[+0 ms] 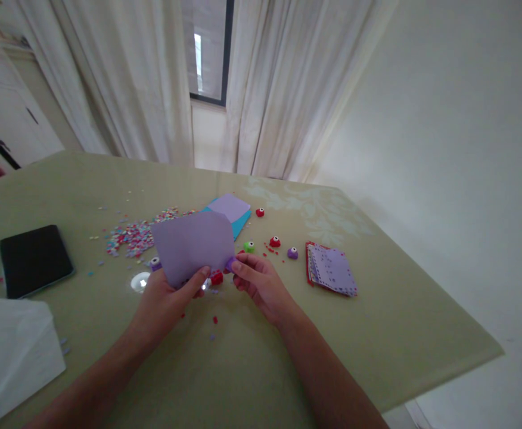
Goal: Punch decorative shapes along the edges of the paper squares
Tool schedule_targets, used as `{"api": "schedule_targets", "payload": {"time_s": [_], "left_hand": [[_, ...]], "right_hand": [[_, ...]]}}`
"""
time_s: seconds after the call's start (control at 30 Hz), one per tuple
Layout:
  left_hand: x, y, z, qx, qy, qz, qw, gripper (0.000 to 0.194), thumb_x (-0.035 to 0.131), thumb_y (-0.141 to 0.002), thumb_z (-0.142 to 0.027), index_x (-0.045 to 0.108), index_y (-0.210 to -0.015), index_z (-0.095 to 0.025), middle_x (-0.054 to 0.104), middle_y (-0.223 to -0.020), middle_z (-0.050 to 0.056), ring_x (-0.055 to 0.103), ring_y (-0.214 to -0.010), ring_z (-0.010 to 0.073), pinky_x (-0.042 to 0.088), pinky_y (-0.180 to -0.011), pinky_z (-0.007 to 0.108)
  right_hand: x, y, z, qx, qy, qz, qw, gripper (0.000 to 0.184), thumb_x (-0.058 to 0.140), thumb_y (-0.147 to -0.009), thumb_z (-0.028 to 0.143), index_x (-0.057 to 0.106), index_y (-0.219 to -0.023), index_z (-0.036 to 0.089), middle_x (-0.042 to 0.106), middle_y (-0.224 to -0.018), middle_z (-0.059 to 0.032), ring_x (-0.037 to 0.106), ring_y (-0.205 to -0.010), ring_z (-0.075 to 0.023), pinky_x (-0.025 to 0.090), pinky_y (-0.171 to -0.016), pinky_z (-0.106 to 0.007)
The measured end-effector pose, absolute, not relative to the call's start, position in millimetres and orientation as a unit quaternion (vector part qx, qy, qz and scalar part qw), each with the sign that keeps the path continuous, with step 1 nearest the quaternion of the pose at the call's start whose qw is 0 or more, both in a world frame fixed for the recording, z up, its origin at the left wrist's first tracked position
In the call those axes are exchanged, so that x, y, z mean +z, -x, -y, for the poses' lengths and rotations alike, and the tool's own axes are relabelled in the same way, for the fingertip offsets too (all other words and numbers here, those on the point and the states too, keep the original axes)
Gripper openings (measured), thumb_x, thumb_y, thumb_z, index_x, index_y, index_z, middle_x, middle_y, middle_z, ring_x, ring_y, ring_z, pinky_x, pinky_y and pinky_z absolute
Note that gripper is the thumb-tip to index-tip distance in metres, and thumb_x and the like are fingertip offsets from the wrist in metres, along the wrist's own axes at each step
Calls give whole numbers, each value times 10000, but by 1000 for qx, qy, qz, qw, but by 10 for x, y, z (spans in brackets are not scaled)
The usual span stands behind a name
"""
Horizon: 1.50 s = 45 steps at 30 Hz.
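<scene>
A sheet of purple paper (196,244) is held up over the table by my left hand (171,292), thumb on its front and fingers behind. At the sheet's lower right edge, my right hand (258,283) is closed on a small purple paper punch (230,264), mostly covered by the fingers. Just behind and below the paper lies a red punch (217,277). A purple punch with an eye (155,263) shows beside my left hand. Further back are a green punch (249,246), a red punch (275,241) and another purple punch (292,253).
Loose purple and blue sheets (232,207) lie behind the paper, near a far red punch (260,212). Coloured paper bits (138,237) are heaped left of centre. A stack of punched sheets (332,271) lies right. On the left are a black tablet (35,259) and white paper (15,357).
</scene>
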<state>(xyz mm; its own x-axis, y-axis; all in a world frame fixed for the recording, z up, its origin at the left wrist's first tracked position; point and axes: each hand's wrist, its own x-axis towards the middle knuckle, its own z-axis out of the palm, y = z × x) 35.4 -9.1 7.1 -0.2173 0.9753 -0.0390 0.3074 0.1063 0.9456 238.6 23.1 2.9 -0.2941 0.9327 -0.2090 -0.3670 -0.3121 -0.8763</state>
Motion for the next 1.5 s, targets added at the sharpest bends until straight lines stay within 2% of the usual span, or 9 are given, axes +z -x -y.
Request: {"api": "schedule_targets", "payload": {"time_s": [0.17, 0.43, 0.67, 0.9, 1.13, 1.33, 1.5], "left_hand": [[121, -380, 94, 449, -492, -637, 387, 388, 776, -742, -605, 732, -694, -222, 699, -553, 20, 660, -502, 228, 462, -464, 292], [87, -390, 85, 444, -503, -636, 382, 409, 764, -742, -628, 715, -635, -236, 667, -521, 10, 603, -469, 207, 419, -449, 290], [135, -409, 92, 444, -497, -635, 391, 411, 768, -721, -627, 705, -609, -237, 669, -528, 20, 597, -479, 207, 419, -477, 300], [133, -416, 99, 442, -497, -633, 396, 416, 757, -730, -630, 688, -585, -246, 651, -524, 15, 553, -471, 188, 420, -485, 302], [157, -432, 102, 447, -500, -626, 398, 398, 758, -740, -603, 693, -600, -236, 636, -513, -5, 537, -462, 175, 426, -475, 287], [145, -430, 111, 450, -495, -621, 409, 371, 768, -728, -586, 710, -599, -243, 649, -507, 1, 544, -443, 181, 406, -446, 286], [84, -400, 86, 460, -481, -624, 410, 416, 787, -699, -617, 677, -536, -251, 660, -513, 24, 570, -460, 193, 423, -461, 293]], "right_hand": [[13, -2375, -232, 698, 388, 396, 454, 416, 1026, -675, 485, 796, -895, 217, 748, -812, 7, 577, -648, -123, 421, -618, -270], [-25, -2373, -239, 671, 408, 431, 445, 400, 1008, -681, 527, 786, -826, 227, 623, -715, 33, 459, -610, -115, 325, -589, -279], [-32, -2368, -241, 657, 402, 453, 449, 427, 970, -724, 584, 772, -826, 221, 549, -697, 42, 404, -606, -114, 287, -588, -290], [-55, -2356, -239, 654, 408, 450, 451, 453, 955, -737, 616, 759, -837, 221, 545, -686, 43, 399, -589, -109, 276, -579, -291], [-65, -2340, -239, 661, 414, 425, 459, 488, 989, -681, 604, 740, -806, 204, 564, -693, 38, 406, -599, -102, 248, -572, -284], [-44, -2287, -225, 666, 418, 401, 470, 482, 1011, -647, 573, 742, -789, 199, 570, -683, 44, 323, -563, -85, 188, -551, -293], [-68, -2265, -223, 679, 406, 407, 456, 514, 1007, -641, 614, 763, -826, 202, 578, -670, 52, 350, -548, -82, 217, -544, -284]]}}
